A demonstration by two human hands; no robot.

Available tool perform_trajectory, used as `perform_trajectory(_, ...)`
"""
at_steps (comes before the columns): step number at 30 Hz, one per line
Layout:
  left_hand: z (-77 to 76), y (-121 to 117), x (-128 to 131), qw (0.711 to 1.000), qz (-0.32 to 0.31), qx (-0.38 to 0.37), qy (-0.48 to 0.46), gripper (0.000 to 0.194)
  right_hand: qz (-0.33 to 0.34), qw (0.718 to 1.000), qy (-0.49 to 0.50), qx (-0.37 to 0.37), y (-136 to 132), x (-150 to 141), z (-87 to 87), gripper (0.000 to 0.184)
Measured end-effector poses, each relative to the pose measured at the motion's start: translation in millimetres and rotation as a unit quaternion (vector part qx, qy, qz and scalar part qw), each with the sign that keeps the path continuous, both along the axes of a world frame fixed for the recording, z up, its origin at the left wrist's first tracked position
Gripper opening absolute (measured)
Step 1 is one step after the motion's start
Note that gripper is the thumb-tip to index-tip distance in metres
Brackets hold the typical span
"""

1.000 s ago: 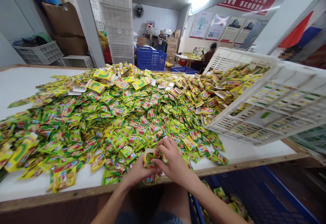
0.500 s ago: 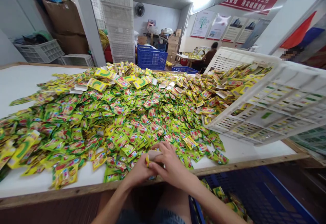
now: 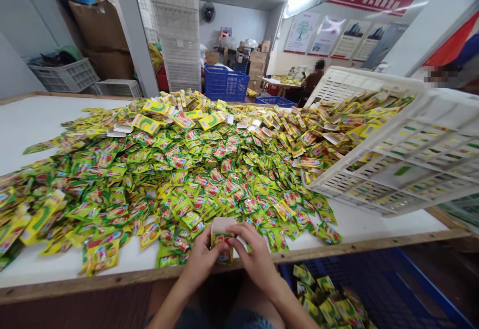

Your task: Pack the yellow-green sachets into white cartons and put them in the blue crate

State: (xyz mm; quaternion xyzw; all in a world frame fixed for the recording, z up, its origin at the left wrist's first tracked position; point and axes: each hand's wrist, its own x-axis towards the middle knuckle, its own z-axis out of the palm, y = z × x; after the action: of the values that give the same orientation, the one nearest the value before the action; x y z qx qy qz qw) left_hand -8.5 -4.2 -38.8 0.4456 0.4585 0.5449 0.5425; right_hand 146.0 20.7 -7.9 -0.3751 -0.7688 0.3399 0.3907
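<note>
Right hand (image 3: 257, 256) lower now, grip, with left hand (image 3: 201, 255), pinching white-flapped yellow carton (image 3: 221, 239)

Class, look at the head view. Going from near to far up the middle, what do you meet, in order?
Held box → green packets → yellow boxes → tall blue crate → fan.

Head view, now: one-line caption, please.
Left hand and right hand hold an open-flapped carton before heaped green packets.

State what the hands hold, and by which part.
A small carton, white flap raised: the left hand holds its left side, the right hand its right edge.
</note>
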Motion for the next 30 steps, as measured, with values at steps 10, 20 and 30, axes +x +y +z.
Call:
perform_trajectory(10,4.3,-14.2,-9.0,0.990,0.040,0.079,0.111,0.019,0.011,1.000,0.029,0.005,-0.8,-0.2,7.5,0.020)
perform_trajectory(20,10.0,-17.1,-11.2,0.974,0.085,0.154,0.142,0.021,0.019,0.998,0.055,0.029,-5.1,-5.4,4.2,0.018)
perform_trajectory(30,24.6,-16.2,-10.2,0.967,0.111,0.126,0.191,0.011,-0.034,0.998,0.046,-0.016,-10.0,-11.6,6.8,0.010)
